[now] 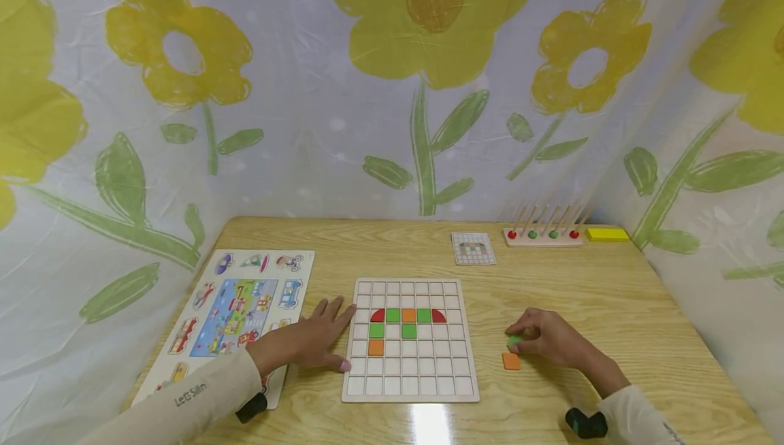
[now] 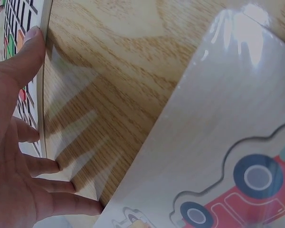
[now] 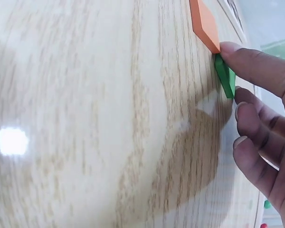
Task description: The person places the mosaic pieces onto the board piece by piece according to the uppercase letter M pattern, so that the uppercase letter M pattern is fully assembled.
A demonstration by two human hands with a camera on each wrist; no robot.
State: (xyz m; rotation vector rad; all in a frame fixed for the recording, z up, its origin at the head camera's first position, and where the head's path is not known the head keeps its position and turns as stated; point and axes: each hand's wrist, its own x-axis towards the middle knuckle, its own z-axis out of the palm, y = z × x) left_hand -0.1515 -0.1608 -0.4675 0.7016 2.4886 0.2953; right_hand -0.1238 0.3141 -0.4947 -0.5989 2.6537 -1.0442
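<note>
A white grid board (image 1: 410,385) lies mid-table, with several green and orange square tiles and two red quarter-round tiles (image 1: 438,316) in its cells. My left hand (image 1: 318,341) rests at the board's left edge, fingers spread, thumb on the frame. To the right of the board, my right hand (image 1: 548,337) pinches a green tile (image 3: 224,76) between thumb and fingers, just above or on the table. An orange square tile (image 1: 511,361) lies flat right beside it. A small pattern card (image 1: 473,249) with a similar coloured design lies behind the board.
A vehicle picture puzzle board (image 1: 300,261) lies at the left, partly under the left forearm. Along the back right stand a pegged rack (image 1: 542,241) with red and green beads and a yellow block (image 1: 607,235). A flowered curtain (image 1: 294,159) hangs behind the table.
</note>
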